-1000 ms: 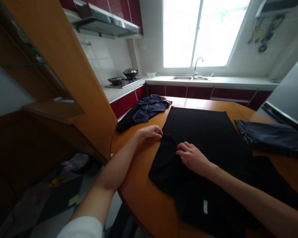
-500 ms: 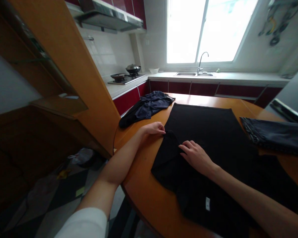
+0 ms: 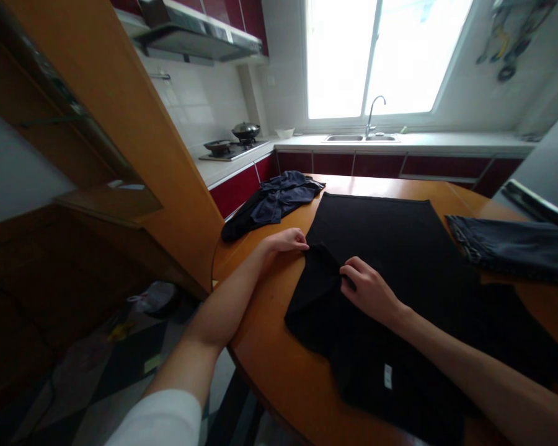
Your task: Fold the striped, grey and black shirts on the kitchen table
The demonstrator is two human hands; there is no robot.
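Note:
A black shirt [image 3: 390, 248] lies spread flat on the round wooden table [image 3: 279, 378], a small white label near its near edge. My left hand [image 3: 286, 240] pinches the shirt's left edge where the sleeve meets the body. My right hand [image 3: 369, 290] rests on the fabric just right of that spot, its fingers curled into a pinch on the cloth of the folded sleeve.
A crumpled dark blue garment [image 3: 279, 201] lies at the table's far left. Folded dark jeans [image 3: 516, 248] lie at the right. A tall wooden cabinet [image 3: 134, 136] stands to the left. Behind are a counter with a sink [image 3: 360, 137], a stove [image 3: 230, 148] and a window.
My right hand's fingers have curled from lying flat on the shirt into a pinch on the fabric. My left hand has stayed at the shirt's edge.

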